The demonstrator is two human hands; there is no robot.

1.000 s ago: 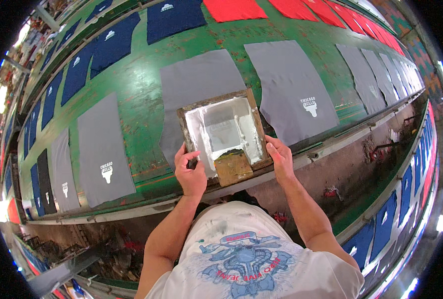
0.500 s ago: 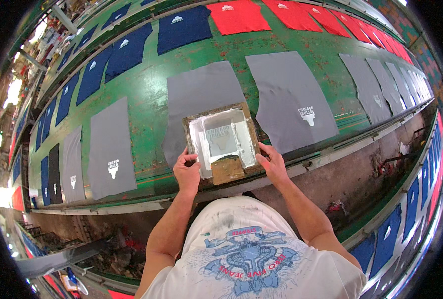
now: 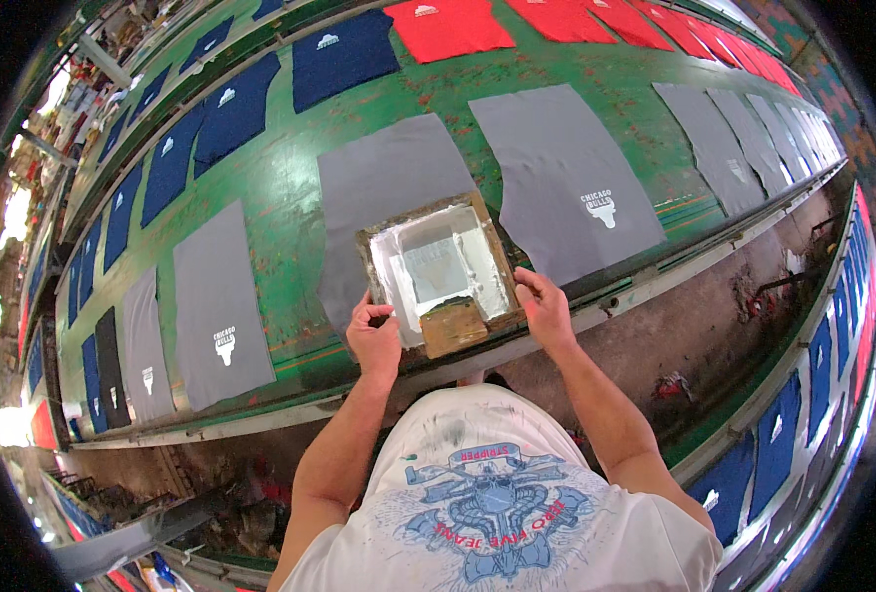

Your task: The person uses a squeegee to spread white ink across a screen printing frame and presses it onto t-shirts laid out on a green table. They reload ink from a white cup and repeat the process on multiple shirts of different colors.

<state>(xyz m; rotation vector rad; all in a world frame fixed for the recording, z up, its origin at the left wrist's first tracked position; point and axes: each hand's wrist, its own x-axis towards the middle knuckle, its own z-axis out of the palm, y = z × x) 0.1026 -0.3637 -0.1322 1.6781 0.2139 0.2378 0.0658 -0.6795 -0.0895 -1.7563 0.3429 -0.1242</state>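
A small screen-printing frame (image 3: pixel 498 247) with worn wooden sides lies over the near end of a grey fabric piece (image 3: pixel 389 163). White ink coats its inner walls, and a faint design shows through the mesh. A brown block (image 3: pixel 454 328), perhaps a squeegee, rests against the frame's near side. My left hand (image 3: pixel 374 337) is closed at the left side, fingers curled on the rim. At the right near corner, my right hand (image 3: pixel 547 308) grips the rim between thumb and fingers. How firmly each hand holds it is hard to see.
A long green table (image 3: pixel 290 168) carries more grey pieces with white prints, one to the right (image 3: pixel 576 178) and one to the left (image 3: pixel 223 306). Navy (image 3: pixel 344 59) and red pieces (image 3: pixel 448 30) line its far side. Another table with navy pieces (image 3: pixel 773 449) stands at right.
The whole view has shifted slightly, with the table's pieces appearing further up and left. Both hands stay at the frame's sides. The design within the mesh looks fainter.
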